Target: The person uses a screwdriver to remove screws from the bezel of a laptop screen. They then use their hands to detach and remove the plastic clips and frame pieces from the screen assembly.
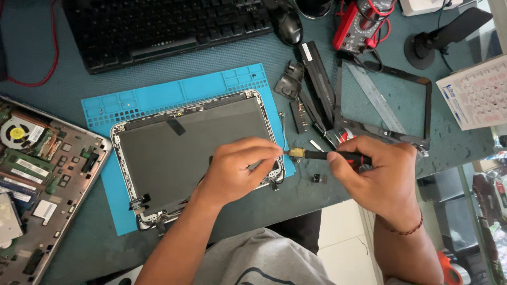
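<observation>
Screwdriver [338, 156] in play — a slim black-and-red tool, light and rigid, lying level at the centre of the desk with its tip pointing toward nine o'clock. It is best gripped at the thick handle, where the right hand [377, 177] is wrapped around it, fingers curled tight. At the tip, a small yellowish piece [297, 153] is pinched between thumb and forefinger of the left hand [240, 169], the other fingers folded in. Beneath that hand a laptop screen panel [190, 153] is laid on a blue mat [158, 95] — thin, likely fragile, better held by its edges. At three o'clock a black bezel frame [428, 100] is seen.
</observation>
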